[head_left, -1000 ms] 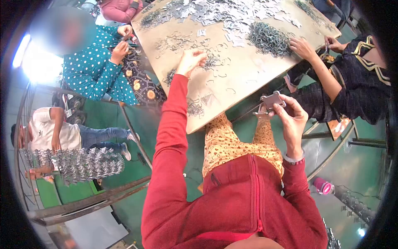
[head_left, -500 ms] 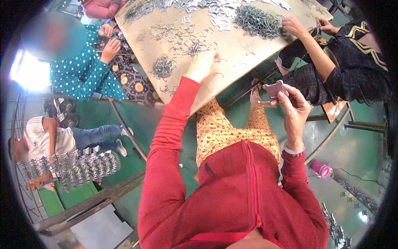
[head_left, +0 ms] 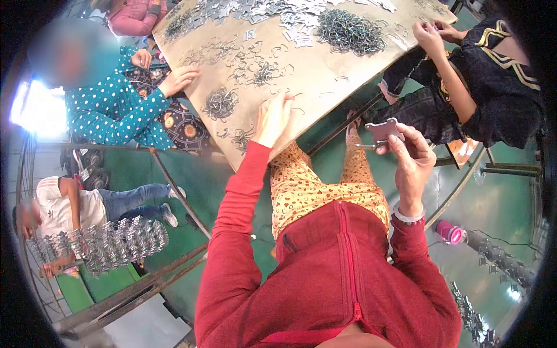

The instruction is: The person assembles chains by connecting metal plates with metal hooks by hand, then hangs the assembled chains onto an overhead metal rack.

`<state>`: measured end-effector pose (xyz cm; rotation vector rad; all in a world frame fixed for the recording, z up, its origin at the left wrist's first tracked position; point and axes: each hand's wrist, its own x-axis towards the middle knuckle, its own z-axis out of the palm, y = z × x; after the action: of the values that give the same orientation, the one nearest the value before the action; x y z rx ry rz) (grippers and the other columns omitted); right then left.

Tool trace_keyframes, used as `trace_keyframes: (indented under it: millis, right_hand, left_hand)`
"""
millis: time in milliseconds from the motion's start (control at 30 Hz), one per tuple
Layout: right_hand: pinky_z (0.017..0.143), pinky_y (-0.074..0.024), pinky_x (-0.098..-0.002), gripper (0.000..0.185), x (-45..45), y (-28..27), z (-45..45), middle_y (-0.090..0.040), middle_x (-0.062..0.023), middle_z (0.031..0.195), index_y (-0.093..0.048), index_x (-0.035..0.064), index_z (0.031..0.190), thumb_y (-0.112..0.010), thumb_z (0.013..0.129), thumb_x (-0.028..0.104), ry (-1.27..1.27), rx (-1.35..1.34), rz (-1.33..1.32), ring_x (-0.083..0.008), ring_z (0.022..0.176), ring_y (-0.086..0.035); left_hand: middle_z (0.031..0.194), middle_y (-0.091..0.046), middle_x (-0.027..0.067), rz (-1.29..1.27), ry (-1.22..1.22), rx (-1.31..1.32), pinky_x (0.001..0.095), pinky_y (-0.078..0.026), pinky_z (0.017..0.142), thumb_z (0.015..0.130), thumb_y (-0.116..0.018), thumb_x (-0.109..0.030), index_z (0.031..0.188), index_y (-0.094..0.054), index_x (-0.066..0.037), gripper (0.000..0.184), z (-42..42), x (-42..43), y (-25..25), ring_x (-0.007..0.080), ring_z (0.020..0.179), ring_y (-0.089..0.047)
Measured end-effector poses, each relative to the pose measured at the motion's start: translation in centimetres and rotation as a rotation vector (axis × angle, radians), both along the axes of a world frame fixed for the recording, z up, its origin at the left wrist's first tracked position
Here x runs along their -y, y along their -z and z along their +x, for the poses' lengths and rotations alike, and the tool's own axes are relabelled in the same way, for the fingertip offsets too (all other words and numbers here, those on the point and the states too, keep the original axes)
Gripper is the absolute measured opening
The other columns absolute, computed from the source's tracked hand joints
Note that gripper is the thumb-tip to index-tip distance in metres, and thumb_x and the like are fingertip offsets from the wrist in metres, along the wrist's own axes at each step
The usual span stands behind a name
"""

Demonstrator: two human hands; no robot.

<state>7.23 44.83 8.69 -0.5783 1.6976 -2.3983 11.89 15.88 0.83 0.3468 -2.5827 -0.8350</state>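
Note:
My left hand (head_left: 274,120) is low over the near part of the table, thumb and fingers drawn together. A thin bent wire hook (head_left: 297,95) shows at its fingertips and appears pinched there. Another wire hook (head_left: 299,110) lies on the tabletop just beside that hand. Off the table edge, my right hand (head_left: 413,159) grips a flat grey metal plate (head_left: 384,129) with lobed corners between thumb and fingers. A small metal piece (head_left: 367,146) sticks out to the left under the plate; how it is joined is hidden.
The table (head_left: 325,110) carries a small hook pile (head_left: 220,103), a larger hook pile (head_left: 351,32) and scattered flat plates (head_left: 299,23). Co-workers sit at the left and right edges. Behind, a person carries strung metal parts (head_left: 125,240). A pink object (head_left: 449,233) stands on the floor.
My left hand has drawn back toward me and slightly left over the table. My right hand keeps the plate, now slightly lower. The left co-worker's hand has come onto the table edge.

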Motion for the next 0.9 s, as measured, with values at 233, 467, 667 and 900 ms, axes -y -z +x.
trace_keyframes:
  millis: [233,467,667,900]
  right_hand:
    - [0.06,-0.0509,-0.0248,0.022,0.0,0.1,0.2,-0.061,-0.0101,0.086,-0.059,-0.0057,0.102,-0.06,0.08,-0.007,0.02,0.031,-0.013,-0.0167,0.067,-0.062]
    - [0.06,-0.0513,-0.0246,0.022,0.2,0.5,0.1,-0.061,-0.0106,0.088,-0.059,-0.0053,0.102,-0.06,0.08,-0.007,0.038,0.049,-0.013,-0.017,0.067,-0.062]
    - [0.059,-0.0521,-0.0253,0.023,0.6,0.5,0.1,-0.063,-0.0123,0.092,-0.06,-0.0043,0.102,-0.059,0.08,-0.008,0.056,0.054,-0.032,-0.0173,0.066,-0.062]
    - [0.056,-0.0538,-0.0276,0.022,1.0,0.9,-0.1,-0.062,-0.0129,0.092,-0.06,-0.004,0.102,-0.059,0.08,-0.008,-0.001,0.022,-0.026,-0.0199,0.067,-0.062]
  left_hand:
    - [0.086,-0.064,0.0156,0.027,0.069,-0.115,0.0411,-0.047,0.071,0.082,-0.053,-0.017,0.091,-0.064,-0.008,0.017,-8.3,-3.4,2.4,0.0336,0.081,-0.061]
    - [0.083,-0.065,0.0132,0.095,-0.021,-0.046,0.0395,-0.047,0.072,0.083,-0.052,-0.021,0.09,-0.067,-0.011,0.02,-13.2,-4.8,2.9,0.0292,0.081,-0.063]
    - [0.082,-0.064,0.0163,0.176,-0.06,-0.17,0.0414,-0.047,0.07,0.082,-0.054,-0.016,0.088,-0.065,-0.006,0.017,-7.7,-6.1,-2.9,0.0334,0.08,-0.062]
    - [0.082,-0.054,0.0164,-0.035,-0.264,0.022,0.0424,-0.045,0.069,0.08,-0.058,-0.016,0.084,-0.058,-0.001,0.016,4.2,-4.6,0.1,0.0334,0.078,-0.055]
